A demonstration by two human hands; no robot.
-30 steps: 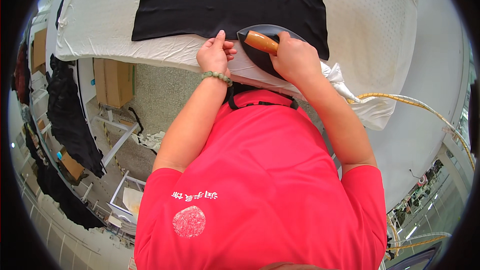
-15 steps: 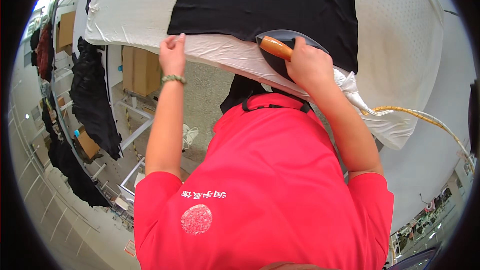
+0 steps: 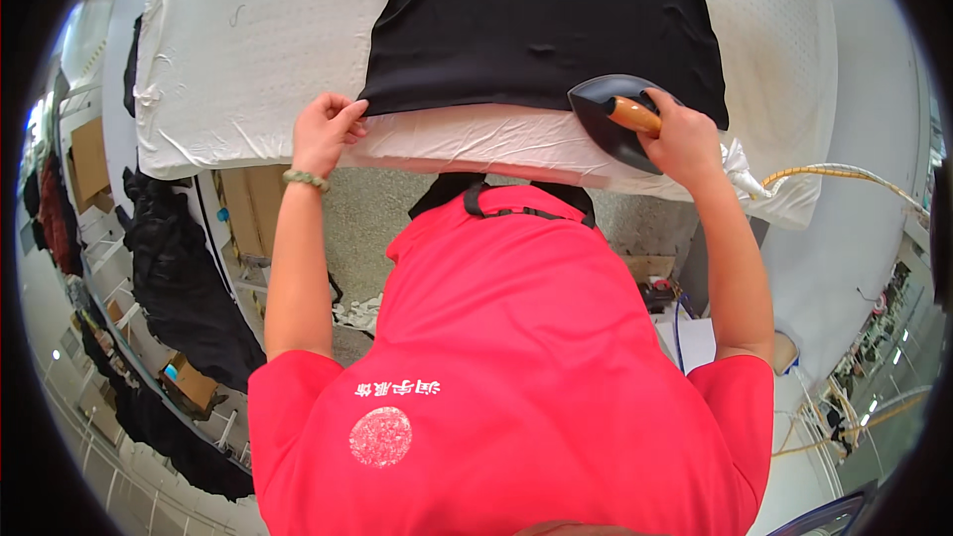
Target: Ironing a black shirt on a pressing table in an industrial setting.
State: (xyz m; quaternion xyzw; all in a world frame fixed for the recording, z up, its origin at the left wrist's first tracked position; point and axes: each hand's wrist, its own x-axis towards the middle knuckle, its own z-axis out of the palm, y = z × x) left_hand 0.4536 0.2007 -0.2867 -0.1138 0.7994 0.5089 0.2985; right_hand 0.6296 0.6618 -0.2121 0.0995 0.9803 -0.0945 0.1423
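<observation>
A black garment or fabric piece (image 3: 536, 30) lies flat on a white-covered pressing table (image 3: 268, 40), its hem close to the table's near edge. My left hand (image 3: 326, 134) is at the garment's near left corner, thumb and forefinger closed on the fabric there. Around the wooden handle of a dark iron (image 3: 594, 127) my right hand (image 3: 685, 144) is wrapped. The iron rests across the hem near the right corner, partly on black fabric and partly on the white cover. Its underside is hidden.
A yellow-and-white hose (image 3: 844, 173) runs off to the right from beside my right wrist. Black garments (image 3: 184, 278) hang on a rack at the left, with cardboard boxes (image 3: 89, 159) near it. Below the table edge shows a grey floor (image 3: 382, 223).
The view has shifted, and the table edge now runs more level. My left hand has moved from below the hem to the outer side of its left corner. The iron sits nearer the right corner.
</observation>
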